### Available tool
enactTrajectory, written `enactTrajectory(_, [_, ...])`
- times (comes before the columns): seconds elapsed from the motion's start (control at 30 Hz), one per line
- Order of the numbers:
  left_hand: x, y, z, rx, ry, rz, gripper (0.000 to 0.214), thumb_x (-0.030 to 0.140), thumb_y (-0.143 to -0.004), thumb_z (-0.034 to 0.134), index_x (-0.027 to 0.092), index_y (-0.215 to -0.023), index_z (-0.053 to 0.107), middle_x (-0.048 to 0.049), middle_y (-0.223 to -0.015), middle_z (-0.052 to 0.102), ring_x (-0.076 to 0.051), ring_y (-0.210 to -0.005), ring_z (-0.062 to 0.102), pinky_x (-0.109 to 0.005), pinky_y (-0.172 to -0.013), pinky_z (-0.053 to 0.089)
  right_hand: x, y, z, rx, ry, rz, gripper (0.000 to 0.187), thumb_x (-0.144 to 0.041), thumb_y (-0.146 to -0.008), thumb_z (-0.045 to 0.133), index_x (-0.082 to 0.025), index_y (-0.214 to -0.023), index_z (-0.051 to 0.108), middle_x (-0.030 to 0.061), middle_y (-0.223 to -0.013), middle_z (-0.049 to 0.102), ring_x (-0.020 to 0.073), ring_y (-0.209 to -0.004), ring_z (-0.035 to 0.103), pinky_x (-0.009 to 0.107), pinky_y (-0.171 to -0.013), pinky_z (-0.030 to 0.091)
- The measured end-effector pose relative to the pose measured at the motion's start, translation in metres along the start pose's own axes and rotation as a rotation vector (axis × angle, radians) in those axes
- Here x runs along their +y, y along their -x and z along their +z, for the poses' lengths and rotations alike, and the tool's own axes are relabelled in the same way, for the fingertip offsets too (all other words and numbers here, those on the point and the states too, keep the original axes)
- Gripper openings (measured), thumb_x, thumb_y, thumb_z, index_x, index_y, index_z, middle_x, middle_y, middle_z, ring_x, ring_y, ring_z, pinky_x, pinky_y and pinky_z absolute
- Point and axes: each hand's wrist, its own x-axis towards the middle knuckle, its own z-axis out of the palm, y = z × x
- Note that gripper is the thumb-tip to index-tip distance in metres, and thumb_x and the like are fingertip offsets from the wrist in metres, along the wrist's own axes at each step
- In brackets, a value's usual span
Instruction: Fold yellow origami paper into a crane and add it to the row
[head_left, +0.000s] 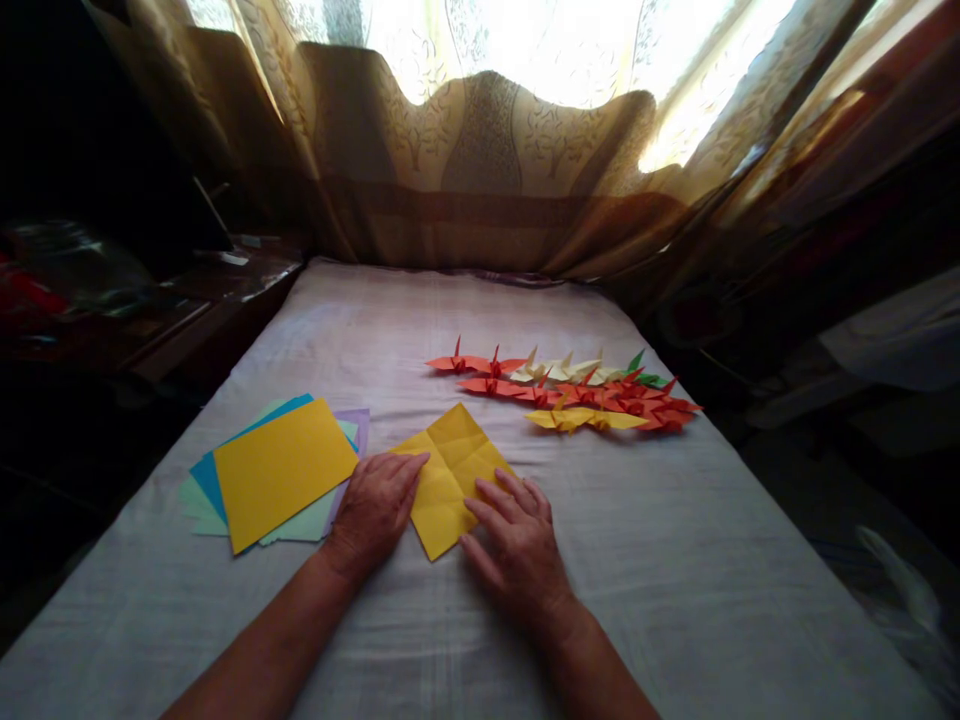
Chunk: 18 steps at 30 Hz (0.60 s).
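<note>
A creased yellow paper square [450,470] lies flat on the white cloth, turned like a diamond. My left hand [373,512] rests on its left corner with fingers stretched out flat. My right hand [516,545] presses on its lower right edge, fingers spread and flat. Neither hand grips anything.
A fanned stack of coloured sheets [277,475], yellow on top, lies left of my hands. Several folded paper cranes [577,390] in red, orange, yellow, cream and green sit in rows at the right rear. The cloth-covered table [675,560] ends at curtains [487,150]; dark clutter [90,290] stands left.
</note>
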Motion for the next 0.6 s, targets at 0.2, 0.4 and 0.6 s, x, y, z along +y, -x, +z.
enactTrajectory(0.2, [-0.0022,0.0024,0.0005,-0.01,0.007,-0.009,0.032,0.017,-0.095,0.046,0.02,-0.12,0.065,-0.0091,-0.119,0.069,-0.027,-0.11,0.06,-0.045,-0.094,0.047,0.0026,0.0062,0.0043,-0.153,0.009,0.051,0.059,-0.049,-0.077,0.074,-0.022,-0.128,0.06,0.0146,-0.14,0.056,0.0344,-0.131,0.047,0.057,-0.11,0.029])
enactTrajectory(0.4, [-0.0031,0.0044,0.003,-0.052,0.018,0.022,0.033,0.015,-0.094,0.045,0.022,-0.119,0.066,-0.0078,-0.129,0.066,-0.027,-0.125,0.055,-0.056,-0.112,0.033,0.0009,0.004,0.0081,-0.099,0.01,0.02,0.033,-0.036,-0.085,0.068,-0.027,-0.118,0.066,0.0108,-0.135,0.06,0.0321,-0.129,0.049,0.056,-0.11,0.029])
enactTrajectory(0.6, [-0.0013,0.0015,0.0002,-0.028,0.069,0.019,0.028,0.021,-0.096,0.046,0.023,-0.115,0.068,-0.0072,-0.12,0.071,-0.026,-0.116,0.061,-0.052,-0.108,0.04,0.006,0.0012,0.0067,-0.077,-0.009,0.015,0.022,-0.023,-0.089,0.06,-0.03,-0.107,0.07,0.0054,-0.123,0.068,0.0272,-0.121,0.056,0.052,-0.11,0.029])
